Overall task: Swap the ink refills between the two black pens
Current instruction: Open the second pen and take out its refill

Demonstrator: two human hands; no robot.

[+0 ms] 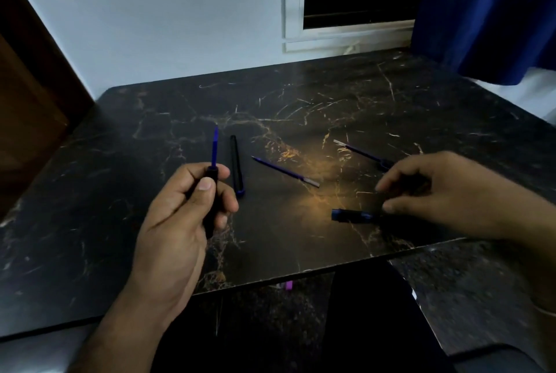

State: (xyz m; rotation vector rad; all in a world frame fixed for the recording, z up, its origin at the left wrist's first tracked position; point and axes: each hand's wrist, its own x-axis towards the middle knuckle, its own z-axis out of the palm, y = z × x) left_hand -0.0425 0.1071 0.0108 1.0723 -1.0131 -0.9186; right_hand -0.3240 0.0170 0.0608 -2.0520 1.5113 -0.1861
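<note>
Left hand (183, 210) grips a barrel (210, 201); right hand (436, 192) hovers half-open beside the refill (285, 171). Picking that barrel's own refill would undo the swap.

Both forearms are bare, without sleeves; the left hand (183, 210) and right hand (445, 192) wear no rings or gloves.

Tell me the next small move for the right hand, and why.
Probably close the right hand on the short black piece beneath its fingertips. The left hand already holds a black barrel with a blue refill protruding, likely needing that piece.
</note>
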